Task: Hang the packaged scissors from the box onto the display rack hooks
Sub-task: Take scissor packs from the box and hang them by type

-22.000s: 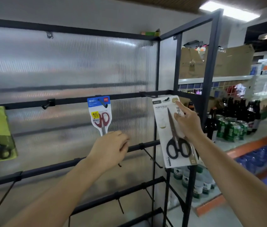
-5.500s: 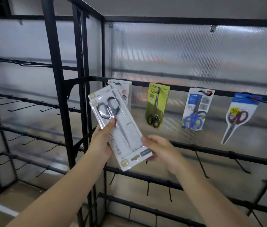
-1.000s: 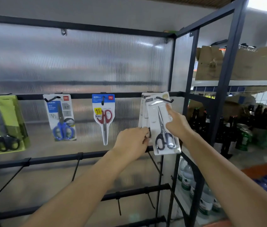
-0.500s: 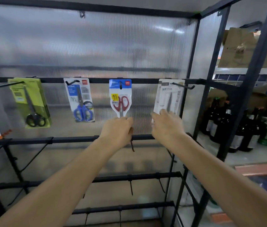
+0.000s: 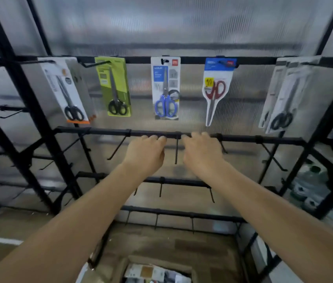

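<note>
Both hands, left hand (image 5: 145, 154) and right hand (image 5: 202, 154), hang loosely curled and hold nothing mid-frame, probably free to fetch from the box (image 5: 157, 270) at bottom centre

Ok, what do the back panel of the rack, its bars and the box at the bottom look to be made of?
Back panel: looks like translucent ribbed plastic sheet; fine vertical lines, blurred light passing through.
Bars: probably metal with a matte black coating; thin, rigid, with hooks attached.
Box: seems to be brown cardboard, judging by its dull tan flap, though only partly in view.
</note>
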Available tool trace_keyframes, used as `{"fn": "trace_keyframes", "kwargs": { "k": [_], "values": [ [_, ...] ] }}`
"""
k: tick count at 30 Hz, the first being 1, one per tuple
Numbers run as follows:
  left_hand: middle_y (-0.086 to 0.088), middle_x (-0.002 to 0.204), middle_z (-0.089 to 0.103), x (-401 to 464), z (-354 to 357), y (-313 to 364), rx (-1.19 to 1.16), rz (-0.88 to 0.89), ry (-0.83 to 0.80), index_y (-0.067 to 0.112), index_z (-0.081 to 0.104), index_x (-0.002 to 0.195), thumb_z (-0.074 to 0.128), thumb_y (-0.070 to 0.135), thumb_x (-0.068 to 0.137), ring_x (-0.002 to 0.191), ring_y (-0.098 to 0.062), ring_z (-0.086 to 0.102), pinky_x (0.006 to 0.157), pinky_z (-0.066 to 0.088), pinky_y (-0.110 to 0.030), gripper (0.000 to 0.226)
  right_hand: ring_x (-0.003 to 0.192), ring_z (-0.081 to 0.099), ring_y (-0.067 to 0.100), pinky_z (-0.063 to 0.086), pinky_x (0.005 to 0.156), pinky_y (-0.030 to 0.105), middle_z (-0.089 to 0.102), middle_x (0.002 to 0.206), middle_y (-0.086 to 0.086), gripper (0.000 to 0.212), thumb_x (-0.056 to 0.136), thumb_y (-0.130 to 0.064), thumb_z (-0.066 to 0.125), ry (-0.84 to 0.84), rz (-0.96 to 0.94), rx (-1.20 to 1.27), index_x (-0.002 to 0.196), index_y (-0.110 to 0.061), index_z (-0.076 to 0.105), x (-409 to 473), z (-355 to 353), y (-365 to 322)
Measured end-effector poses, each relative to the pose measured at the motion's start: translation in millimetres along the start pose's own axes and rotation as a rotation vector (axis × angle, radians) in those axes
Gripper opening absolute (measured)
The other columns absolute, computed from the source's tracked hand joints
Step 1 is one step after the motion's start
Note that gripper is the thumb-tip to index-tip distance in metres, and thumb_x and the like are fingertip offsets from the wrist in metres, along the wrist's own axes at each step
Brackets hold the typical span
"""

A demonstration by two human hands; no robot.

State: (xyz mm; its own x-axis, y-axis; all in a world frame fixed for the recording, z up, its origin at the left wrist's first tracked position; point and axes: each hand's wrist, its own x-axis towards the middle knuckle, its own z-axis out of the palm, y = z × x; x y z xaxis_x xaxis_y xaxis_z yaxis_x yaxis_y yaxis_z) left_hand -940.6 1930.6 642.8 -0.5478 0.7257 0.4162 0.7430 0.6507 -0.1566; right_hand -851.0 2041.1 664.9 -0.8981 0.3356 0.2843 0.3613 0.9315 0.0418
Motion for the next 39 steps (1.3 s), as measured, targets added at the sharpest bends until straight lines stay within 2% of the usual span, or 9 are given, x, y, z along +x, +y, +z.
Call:
{"fn": "trace_keyframes", "kwargs": {
  "k": [4,8,11,18,24,28,32,36,39],
  "values": [
    [-0.007,0.111,0.061,-37.6,14.0,-42.9,0.007,0.008,-0.059,0.013,0.051,0.115,0.041,0.023,0.096,0.101,-0.028,0.057,0.067,0.042,-0.035,0.023,0.113,0.047,0.028,0.042,0.083,0.037,0.051,0.122,0.008,0.038,0.089,-0.021,0.054,-0.065,0.009,0.023,0.126,-0.015,0.051,-5.1,21.4,-49.3],
    [-0.007,0.109,0.058,-77.6,44.2,-73.4,0.010,0.024,-0.170,0.012,0.048,0.116,0.039,0.021,0.097,0.098,-0.029,0.055,0.059,0.036,-0.034,0.023,0.107,0.050,0.026,0.034,0.069,0.032,0.052,0.117,0.009,0.032,0.090,-0.017,0.053,-0.151,0.006,0.053,0.123,-0.013,0.052,-20.5,58.6,-86.7],
    [-0.007,0.114,0.058,-105.5,73.1,-88.4,0.010,0.044,-0.243,0.011,0.046,0.126,0.038,0.019,0.097,0.101,-0.029,0.056,0.062,0.041,-0.037,0.031,0.102,0.053,0.027,0.033,0.064,0.031,0.052,0.116,0.009,0.032,0.091,-0.014,0.050,-0.256,0.029,0.038,0.122,-0.013,0.053,-34.4,95.0,-106.4],
    [-0.008,0.115,0.057,-165.5,176.0,-98.8,-0.031,0.031,-0.456,0.012,0.046,0.123,0.037,0.019,0.096,0.102,-0.029,0.055,0.065,0.039,-0.035,0.029,0.108,0.049,0.029,0.041,0.076,0.035,0.050,0.118,0.010,0.032,0.091,-0.017,0.048,-0.472,0.028,-0.010,0.122,-0.014,0.051,-75.3,205.7,-113.6],
    [-0.007,0.115,0.057,-227.6,303.3,-75.3,-0.037,0.022,-0.657,0.015,0.048,0.118,0.043,0.015,0.089,0.106,-0.030,0.055,0.070,0.041,-0.033,0.029,0.113,0.049,0.029,0.043,0.085,0.036,0.053,0.122,0.009,0.032,0.088,-0.016,0.050,-0.687,0.049,-0.010,0.120,-0.015,0.053,-121.2,333.9,-99.3],
    [-0.004,0.117,0.058,-276.5,397.0,-51.8,-0.039,-0.007,-0.803,0.019,0.047,0.122,0.054,0.023,0.088,0.105,-0.028,0.058,0.072,0.041,-0.034,0.035,0.113,0.048,0.030,0.040,0.092,0.037,0.050,0.126,0.010,0.032,0.091,-0.014,0.045,-0.784,0.034,-0.004,0.122,-0.015,0.052,-166.7,437.4,-90.2],
    [-0.004,0.117,0.057,-331.5,491.1,-29.3,-0.045,-0.009,-0.952,0.018,0.046,0.124,0.051,0.016,0.088,0.107,-0.027,0.054,0.077,0.042,-0.035,0.037,0.111,0.047,0.029,0.038,0.088,0.037,0.046,0.124,0.010,0.036,0.093,-0.018,0.045,-0.939,-0.034,-0.023,0.129,-0.016,0.043,-215.8,546.0,-89.8],
    [0.001,0.122,0.052,-382.6,563.8,-15.4,-0.024,0.028,-1.029,0.023,0.041,0.129,0.046,0.014,0.089,0.110,-0.023,0.052,0.069,0.032,-0.032,0.041,0.118,0.043,0.029,0.039,0.092,0.038,0.044,0.132,0.011,0.046,0.092,-0.019,0.051,-1.022,-0.075,0.043,0.136,-0.015,0.038,-246.1,643.1,-100.6],
    [0.000,0.117,0.053,-410.5,602.8,-10.1,-0.034,0.055,-1.019,0.018,0.045,0.119,0.044,0.016,0.091,0.107,-0.023,0.053,0.063,0.030,-0.031,0.028,0.126,0.040,0.028,0.038,0.097,0.036,0.040,0.141,0.010,0.063,0.087,-0.014,0.058,-0.965,-0.101,0.207,0.143,-0.015,0.030,-255.6,704.2,-111.6]
  ]
}}
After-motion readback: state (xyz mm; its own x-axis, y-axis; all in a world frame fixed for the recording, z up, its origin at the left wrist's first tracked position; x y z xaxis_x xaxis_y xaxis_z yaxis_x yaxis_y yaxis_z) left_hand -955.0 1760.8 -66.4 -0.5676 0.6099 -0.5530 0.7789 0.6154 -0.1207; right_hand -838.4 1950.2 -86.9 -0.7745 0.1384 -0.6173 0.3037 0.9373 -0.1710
